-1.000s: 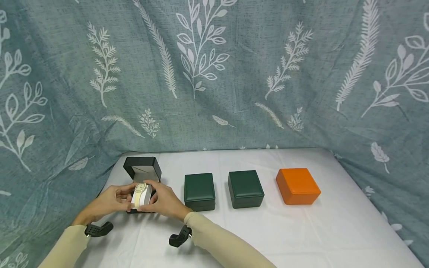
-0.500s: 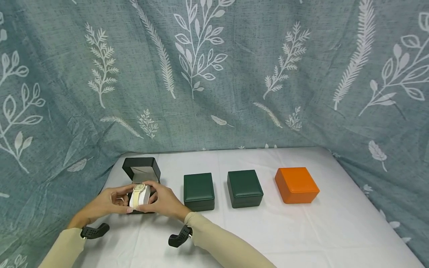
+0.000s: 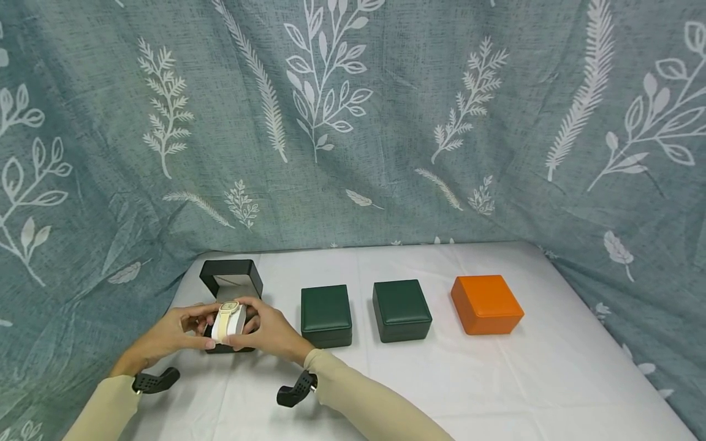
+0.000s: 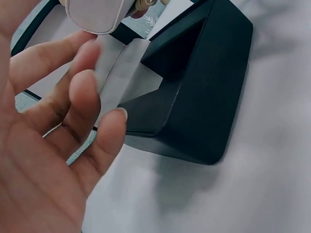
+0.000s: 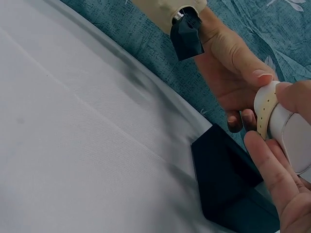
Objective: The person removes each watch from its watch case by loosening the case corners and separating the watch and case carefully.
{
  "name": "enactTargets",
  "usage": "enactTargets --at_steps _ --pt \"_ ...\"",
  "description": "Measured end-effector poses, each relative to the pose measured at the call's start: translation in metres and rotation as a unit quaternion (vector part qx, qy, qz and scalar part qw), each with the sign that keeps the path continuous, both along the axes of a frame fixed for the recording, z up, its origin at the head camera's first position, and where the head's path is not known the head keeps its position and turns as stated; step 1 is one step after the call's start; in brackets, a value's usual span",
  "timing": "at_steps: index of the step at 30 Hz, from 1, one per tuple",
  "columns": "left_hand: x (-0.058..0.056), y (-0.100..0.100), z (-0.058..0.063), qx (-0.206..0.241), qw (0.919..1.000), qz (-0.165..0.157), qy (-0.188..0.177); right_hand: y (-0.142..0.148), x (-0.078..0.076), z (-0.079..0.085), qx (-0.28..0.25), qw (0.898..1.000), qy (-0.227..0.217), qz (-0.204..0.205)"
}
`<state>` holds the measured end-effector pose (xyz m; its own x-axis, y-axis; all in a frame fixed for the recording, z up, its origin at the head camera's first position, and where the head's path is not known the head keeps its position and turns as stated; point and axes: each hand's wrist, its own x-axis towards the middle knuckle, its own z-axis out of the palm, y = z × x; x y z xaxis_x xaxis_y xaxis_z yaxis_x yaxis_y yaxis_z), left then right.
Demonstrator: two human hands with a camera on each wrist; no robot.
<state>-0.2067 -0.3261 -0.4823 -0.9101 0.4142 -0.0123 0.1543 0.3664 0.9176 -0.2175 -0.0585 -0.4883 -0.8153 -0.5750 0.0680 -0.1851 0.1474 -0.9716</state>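
Observation:
A watch (image 3: 225,324) with a pale yellow strap is wrapped around a white cushion (image 3: 236,327). My left hand (image 3: 173,334) pinches it from the left side, with its lower fingers curled loosely below. From the other side my right hand (image 3: 270,324) grips the cushion between thumb and fingers. Both hands hold it just above an open black watch box (image 3: 228,267), whose raised lid stands at the back. In the left wrist view, the box base (image 4: 209,102) shows a hollow below the cushion. Strap holes are visible along the yellow band (image 5: 265,115) in the right wrist view.
Two closed dark green boxes (image 3: 326,309) (image 3: 401,306) stand to the right of the black box. Farther right is a closed orange box (image 3: 488,300). A white cloth (image 3: 441,392) covers the table, and a leaf-patterned curtain (image 3: 353,141) hangs behind it.
The watch on its cushion has shifted slightly left and down between my hands. My left hand has also moved a little left, and its thumb sits lower on the cushion's side.

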Motion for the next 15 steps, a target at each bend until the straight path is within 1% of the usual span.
enactTargets --at_steps 8,11,12,15 --pt "-0.0009 0.0011 0.0 0.001 0.9999 -0.005 -0.016 -0.0011 0.001 -0.001 -0.011 1.0 -0.009 -0.008" --pt "-0.0004 0.0025 0.0007 -0.003 0.9997 -0.004 -0.022 -0.0009 0.0013 -0.0003 -0.009 1.0 -0.004 -0.007" --pt "-0.0003 0.0028 0.0005 -0.004 0.9998 -0.004 -0.021 -0.0009 0.0013 -0.0004 -0.008 1.0 -0.001 -0.007" --pt "0.0 0.0029 -0.0005 -0.008 0.9999 -0.013 0.001 -0.0007 0.0014 -0.0012 0.001 1.0 0.012 -0.006"
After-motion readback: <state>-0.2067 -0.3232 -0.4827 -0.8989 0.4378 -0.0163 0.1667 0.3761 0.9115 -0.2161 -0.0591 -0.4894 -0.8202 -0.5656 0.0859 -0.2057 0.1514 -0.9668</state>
